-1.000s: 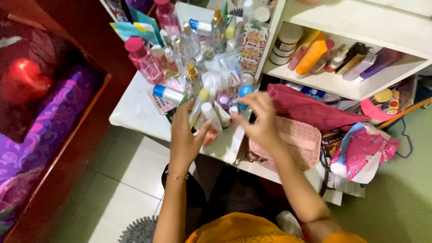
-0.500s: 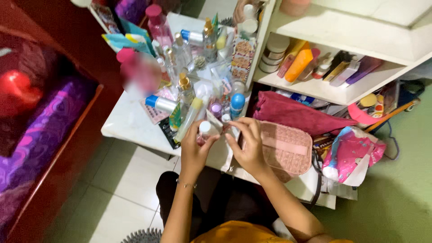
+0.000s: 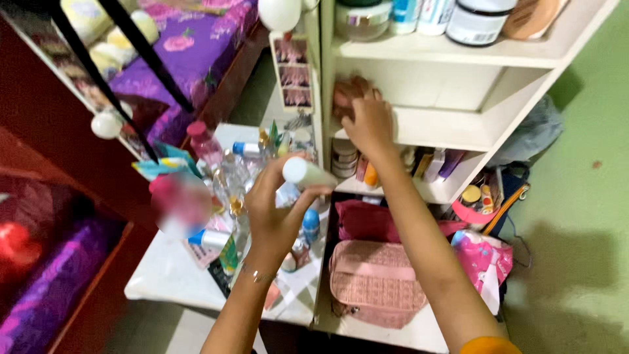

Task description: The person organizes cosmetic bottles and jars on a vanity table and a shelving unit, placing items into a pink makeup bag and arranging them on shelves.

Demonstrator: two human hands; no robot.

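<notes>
My left hand is raised above the white dressing table and grips a small white tube that points to the right. My right hand reaches up into the white shelf unit, fingers on the edge of a middle shelf, next to a brownish object that I cannot make out. Whether that hand holds anything is hidden. Below the hands stand several bottles and tubes crowded on the table.
A pink quilted pouch lies on the low shelf under my right arm. Jars and tubs stand on the top shelf. A mirror at the upper left reflects a purple bed. Pink bags sit at the right, by green floor.
My right hand has lifted from the table's front to the middle shelf. My left hand has risen with the white tube. The camera has tilted up toward the shelves and mirror.
</notes>
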